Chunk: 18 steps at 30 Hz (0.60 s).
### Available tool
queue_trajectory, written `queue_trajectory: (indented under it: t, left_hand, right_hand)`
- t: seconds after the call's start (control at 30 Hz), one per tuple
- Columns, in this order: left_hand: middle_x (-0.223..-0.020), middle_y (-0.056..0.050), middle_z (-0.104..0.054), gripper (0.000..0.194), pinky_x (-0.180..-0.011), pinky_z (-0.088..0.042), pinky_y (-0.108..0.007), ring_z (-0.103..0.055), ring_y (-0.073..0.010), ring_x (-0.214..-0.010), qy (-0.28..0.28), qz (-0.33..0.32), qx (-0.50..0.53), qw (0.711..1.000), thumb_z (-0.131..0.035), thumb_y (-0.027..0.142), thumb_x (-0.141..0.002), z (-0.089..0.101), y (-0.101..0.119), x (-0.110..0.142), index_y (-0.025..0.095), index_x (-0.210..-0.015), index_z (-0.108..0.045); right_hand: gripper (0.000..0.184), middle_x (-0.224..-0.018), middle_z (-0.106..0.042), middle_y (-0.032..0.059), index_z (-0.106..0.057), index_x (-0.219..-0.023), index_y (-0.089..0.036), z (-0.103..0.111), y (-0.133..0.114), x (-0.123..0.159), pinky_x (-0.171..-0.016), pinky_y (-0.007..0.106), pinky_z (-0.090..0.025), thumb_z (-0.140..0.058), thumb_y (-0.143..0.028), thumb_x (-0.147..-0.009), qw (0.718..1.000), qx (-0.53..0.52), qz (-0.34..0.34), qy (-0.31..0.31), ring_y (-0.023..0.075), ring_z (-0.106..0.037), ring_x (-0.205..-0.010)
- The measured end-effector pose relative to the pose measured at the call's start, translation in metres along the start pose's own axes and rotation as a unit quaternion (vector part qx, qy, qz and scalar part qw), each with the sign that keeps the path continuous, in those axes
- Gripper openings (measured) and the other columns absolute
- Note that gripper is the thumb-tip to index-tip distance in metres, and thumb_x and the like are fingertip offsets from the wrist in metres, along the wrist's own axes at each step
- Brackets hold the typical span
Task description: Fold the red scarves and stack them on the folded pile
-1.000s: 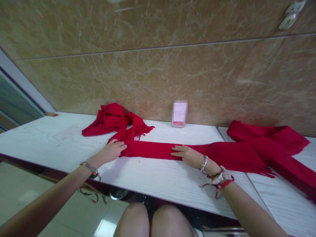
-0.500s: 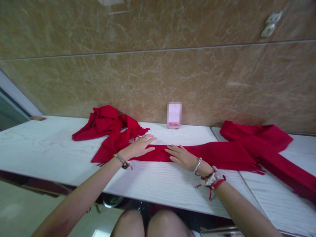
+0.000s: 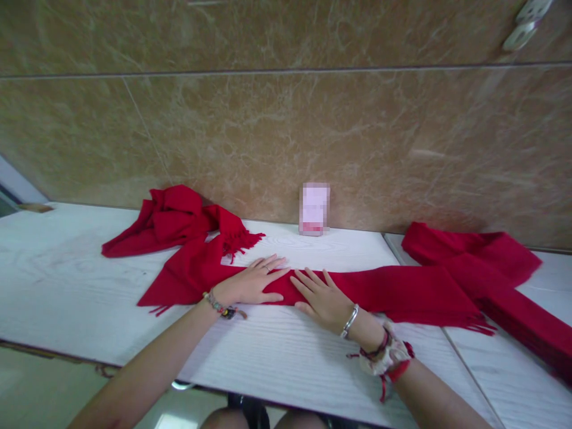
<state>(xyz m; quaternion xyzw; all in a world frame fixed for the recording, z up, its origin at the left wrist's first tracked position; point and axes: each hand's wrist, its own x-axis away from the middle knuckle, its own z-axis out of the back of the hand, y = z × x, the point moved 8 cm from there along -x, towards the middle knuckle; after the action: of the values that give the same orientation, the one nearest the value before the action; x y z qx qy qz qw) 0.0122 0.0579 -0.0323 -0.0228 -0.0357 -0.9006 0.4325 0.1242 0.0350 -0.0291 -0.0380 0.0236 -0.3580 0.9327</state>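
Observation:
A red fringed scarf (image 3: 379, 289) lies in a long folded strip across the white table. My left hand (image 3: 254, 283) rests flat on its middle, fingers stretched out. Close beside it, my right hand (image 3: 322, 298) also lies on the strip with fingers spread, its palm near the front edge. To the left, red cloth (image 3: 172, 217) sits in a crumpled heap with fringe, and a fold of it runs toward my left hand. On the right, more red cloth (image 3: 473, 250) loops by the wall and trails to the front right; where the pieces join I cannot tell.
A blurred-out upright phone-like object (image 3: 314, 208) leans on the brown marbled wall (image 3: 286, 131). The white table (image 3: 250, 357) has a seam on the right. A white socket piece (image 3: 527, 24) is fixed high on the wall. My knees are under the table edge.
My hands have come down flat onto the red strip and closer together, the left one slightly lower and to the right. The view has tilted and shifted a little.

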Motion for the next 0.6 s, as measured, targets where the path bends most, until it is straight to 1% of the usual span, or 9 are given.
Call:
queue_trajectory:
  t: [0.1,0.17,0.3,0.4,0.47,0.57,0.6]
  left_hand:
    - [-0.146,-0.009,-0.018,0.07,-0.106,-0.015,-0.039,-0.012,-0.0246,-0.133,-0.013,0.014,-0.003,1.0,-0.039,0.06,-0.082,-0.002,-0.004,0.002,0.02,-0.138,-0.023]
    - [-0.146,-0.009,-0.018,0.072,-0.106,-0.014,-0.039,-0.011,-0.025,-0.133,-0.013,0.013,-0.002,1.0,-0.039,0.061,-0.081,-0.002,-0.006,0.003,0.02,-0.138,-0.022]
    - [-0.146,-0.009,-0.016,0.076,-0.106,-0.014,-0.039,-0.01,-0.0257,-0.134,-0.014,0.007,0.011,1.0,-0.043,0.062,-0.078,-0.002,-0.008,0.007,0.021,-0.138,-0.021]
    - [-0.147,-0.01,-0.015,0.079,-0.106,-0.013,-0.039,-0.009,-0.0259,-0.134,-0.021,0.009,0.017,1.0,-0.046,0.062,-0.076,-0.002,-0.009,0.008,0.021,-0.139,-0.02]
    - [-0.147,-0.01,-0.016,0.079,-0.106,-0.013,-0.039,-0.009,-0.0255,-0.134,-0.014,0.009,0.019,1.0,-0.046,0.062,-0.076,-0.002,-0.007,0.007,0.021,-0.138,-0.02]
    - [-0.146,-0.009,-0.017,0.073,-0.105,-0.013,-0.039,-0.01,-0.0232,-0.134,0.012,0.007,0.014,1.0,-0.041,0.059,-0.081,0.0,-0.002,0.005,0.022,-0.139,-0.017]
    - [-0.146,-0.009,-0.017,0.072,-0.105,-0.012,-0.039,-0.01,-0.0223,-0.134,0.02,0.008,0.01,1.0,-0.039,0.059,-0.082,0.0,0.0,0.005,0.021,-0.139,-0.016]
  right_hand:
    - [0.056,-0.143,-0.023,0.0142,-0.027,-0.137,-0.013,-0.005,-0.003,-0.005,-0.102,0.059,-0.017,-0.03,-0.044,-0.09,0.999,-0.001,-0.038,-0.011,0.0306,-0.017,-0.132]
    - [0.058,-0.143,-0.02,0.0172,-0.027,-0.137,-0.011,-0.007,0.001,-0.004,-0.101,0.059,-0.017,-0.031,-0.044,-0.089,0.997,0.0,-0.069,-0.023,0.0315,-0.016,-0.132]
    - [0.059,-0.142,-0.018,0.0202,-0.028,-0.137,-0.009,-0.007,0.021,0.008,-0.099,0.062,-0.019,-0.031,-0.043,-0.088,0.99,0.002,-0.129,-0.048,0.0336,-0.017,-0.131]
    - [0.061,-0.141,-0.021,0.0232,-0.031,-0.135,-0.005,-0.006,0.04,0.017,-0.098,0.061,-0.023,-0.033,-0.043,-0.087,0.981,0.012,-0.182,-0.068,0.0354,-0.021,-0.129]
    - [0.059,-0.14,-0.023,0.0238,-0.034,-0.133,-0.005,0.001,0.043,0.016,-0.098,0.06,-0.023,-0.035,-0.042,-0.087,0.981,0.029,-0.188,-0.038,0.0358,-0.023,-0.129]
    - [0.054,-0.142,-0.025,0.0185,-0.033,-0.135,-0.011,0.012,0.026,0.004,-0.1,0.06,-0.02,-0.035,-0.038,-0.089,0.99,0.043,-0.13,0.046,0.0332,-0.021,-0.13]
    - [0.052,-0.142,-0.025,0.0165,-0.032,-0.135,-0.013,0.012,0.018,0.0,-0.101,0.059,-0.02,-0.035,-0.037,-0.089,0.992,0.039,-0.109,0.059,0.0318,-0.021,-0.131]
